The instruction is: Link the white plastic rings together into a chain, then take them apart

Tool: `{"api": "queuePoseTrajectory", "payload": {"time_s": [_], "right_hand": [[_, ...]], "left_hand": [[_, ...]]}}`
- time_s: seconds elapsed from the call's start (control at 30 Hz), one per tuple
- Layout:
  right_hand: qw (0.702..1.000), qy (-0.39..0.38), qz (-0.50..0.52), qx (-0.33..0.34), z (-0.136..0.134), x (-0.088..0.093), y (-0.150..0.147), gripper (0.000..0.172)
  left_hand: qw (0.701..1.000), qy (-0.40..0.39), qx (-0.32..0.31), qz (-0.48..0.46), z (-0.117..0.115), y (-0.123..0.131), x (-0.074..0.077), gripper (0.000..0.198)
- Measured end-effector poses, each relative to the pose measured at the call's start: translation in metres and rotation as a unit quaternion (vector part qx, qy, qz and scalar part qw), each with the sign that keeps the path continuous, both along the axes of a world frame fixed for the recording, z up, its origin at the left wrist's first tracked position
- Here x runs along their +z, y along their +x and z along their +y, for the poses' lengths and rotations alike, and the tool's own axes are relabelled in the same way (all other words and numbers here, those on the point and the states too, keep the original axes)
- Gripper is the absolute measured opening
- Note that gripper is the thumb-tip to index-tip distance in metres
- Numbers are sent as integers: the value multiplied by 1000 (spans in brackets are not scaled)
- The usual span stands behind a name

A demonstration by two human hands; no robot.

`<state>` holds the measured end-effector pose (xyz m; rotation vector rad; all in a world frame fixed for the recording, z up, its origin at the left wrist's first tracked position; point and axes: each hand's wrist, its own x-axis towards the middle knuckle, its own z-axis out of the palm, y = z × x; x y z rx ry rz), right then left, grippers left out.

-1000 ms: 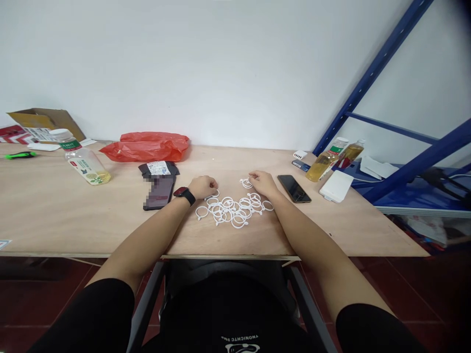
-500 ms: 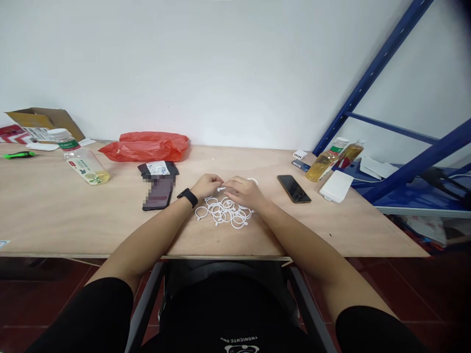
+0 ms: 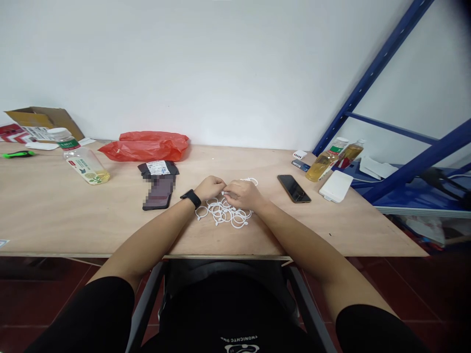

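Note:
A heap of white plastic rings (image 3: pixel 224 214) lies on the wooden table (image 3: pixel 73 215) in front of me. My left hand (image 3: pixel 209 187), with a black watch on its wrist, and my right hand (image 3: pixel 243 193) meet just above the far side of the heap. Both are closed in a pinch on a small white ring piece (image 3: pixel 223 192) held between them. A separate pair of rings (image 3: pixel 251 181) lies just beyond my right hand.
A dark phone (image 3: pixel 159 192) and a black packet (image 3: pixel 158 168) lie left of the hands, a red plastic bag (image 3: pixel 147 146) behind. A second phone (image 3: pixel 293 188), a white power bank (image 3: pixel 336 186) and yellow-liquid bottles (image 3: pixel 324 163) sit right, by a blue rack (image 3: pixel 371 73). Another bottle (image 3: pixel 83 164) lies far left.
My right hand has moved left from the far rings to meet my left hand over the heap. Both hands have closed together on a white ring.

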<state>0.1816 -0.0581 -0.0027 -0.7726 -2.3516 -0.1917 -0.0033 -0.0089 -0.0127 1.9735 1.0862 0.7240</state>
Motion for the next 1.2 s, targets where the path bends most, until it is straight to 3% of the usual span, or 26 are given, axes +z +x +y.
{"api": "queuePoseTrajectory", "payload": {"time_s": [0.23, 0.47, 0.77, 0.97, 1.13, 1.2], "right_hand": [[998, 20, -21, -62, -4, 1, -6, 12], [989, -5, -48, -142, -8, 4, -10, 11], [973, -38, -97, -204, -10, 7, -12, 16], [971, -44, -47, -228, -4, 7, -5, 16], [973, -52, 2, -225, 0, 5, 2, 16], [972, -59, 24, -226, 3, 6, 6, 17]], "left_hand": [[1000, -13, 7, -6, -5, 3, 5, 26], [998, -39, 40, 0, -11, 7, 11, 21], [998, -50, 37, 2, -10, 6, 10, 23], [996, -52, 17, -72, -12, 8, 12, 35], [987, -119, -40, -102, -19, 12, 18, 27], [988, -107, -44, -103, -20, 12, 19, 27]]}}
